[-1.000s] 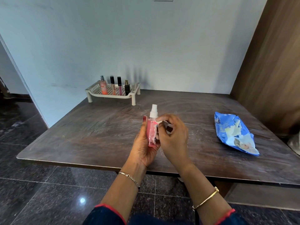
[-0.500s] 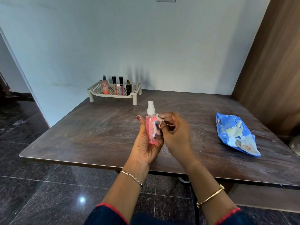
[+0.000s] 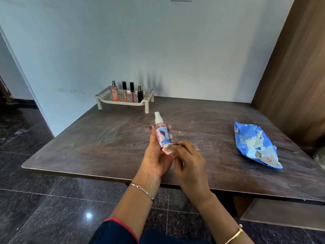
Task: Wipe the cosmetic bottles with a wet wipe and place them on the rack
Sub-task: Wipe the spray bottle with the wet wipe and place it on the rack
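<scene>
My left hand (image 3: 155, 155) holds a pink spray bottle (image 3: 161, 134) with a white pump top upright above the table's front half. My right hand (image 3: 189, 161) pinches a small crumpled white wet wipe (image 3: 168, 149) against the bottle's base. A cream plastic rack (image 3: 105, 95) stands at the table's far left by the wall. On it stand a peach spray bottle (image 3: 114, 91), two slim tubes with black caps (image 3: 128, 92) and a small black bottle (image 3: 140, 95).
A blue wet-wipe packet (image 3: 255, 145) lies open on the right side of the dark wooden table (image 3: 88, 141). A brown wooden panel (image 3: 295, 67) rises on the right. The wall runs behind the table, and dark tiled floor lies to the left and below.
My right hand slid the wipe down from the bottle's neck to its base. The bottle turned in my left hand, and its printed label now faces me.
</scene>
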`<action>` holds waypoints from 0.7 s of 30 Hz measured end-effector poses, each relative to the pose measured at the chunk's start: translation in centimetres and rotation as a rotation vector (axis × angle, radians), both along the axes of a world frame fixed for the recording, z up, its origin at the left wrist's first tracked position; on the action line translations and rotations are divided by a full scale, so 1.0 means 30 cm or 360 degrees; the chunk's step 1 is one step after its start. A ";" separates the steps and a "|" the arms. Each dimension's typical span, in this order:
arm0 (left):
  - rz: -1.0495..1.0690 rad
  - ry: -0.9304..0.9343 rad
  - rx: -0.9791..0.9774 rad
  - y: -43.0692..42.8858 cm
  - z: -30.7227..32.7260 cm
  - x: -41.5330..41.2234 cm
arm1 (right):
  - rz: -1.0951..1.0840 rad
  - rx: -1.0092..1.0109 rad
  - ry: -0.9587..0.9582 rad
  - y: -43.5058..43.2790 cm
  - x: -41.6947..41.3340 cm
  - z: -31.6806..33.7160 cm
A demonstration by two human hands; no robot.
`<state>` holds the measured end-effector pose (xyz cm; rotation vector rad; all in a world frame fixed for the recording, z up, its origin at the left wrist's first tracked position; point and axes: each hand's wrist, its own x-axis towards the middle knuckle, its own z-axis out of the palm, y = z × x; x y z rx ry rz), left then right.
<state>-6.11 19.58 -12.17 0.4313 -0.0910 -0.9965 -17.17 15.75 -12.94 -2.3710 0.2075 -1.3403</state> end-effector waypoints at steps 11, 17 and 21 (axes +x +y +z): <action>-0.0134 -0.0130 0.0213 0.001 0.003 -0.006 | -0.0036 -0.0096 -0.0035 0.002 0.000 -0.017; -0.0136 -0.0243 0.0119 0.007 0.000 -0.038 | -0.0092 0.0303 -0.0033 -0.061 0.060 0.061; -0.0149 -0.0167 0.0059 0.003 -0.011 -0.021 | -0.0065 0.0532 -0.0054 -0.086 0.085 0.097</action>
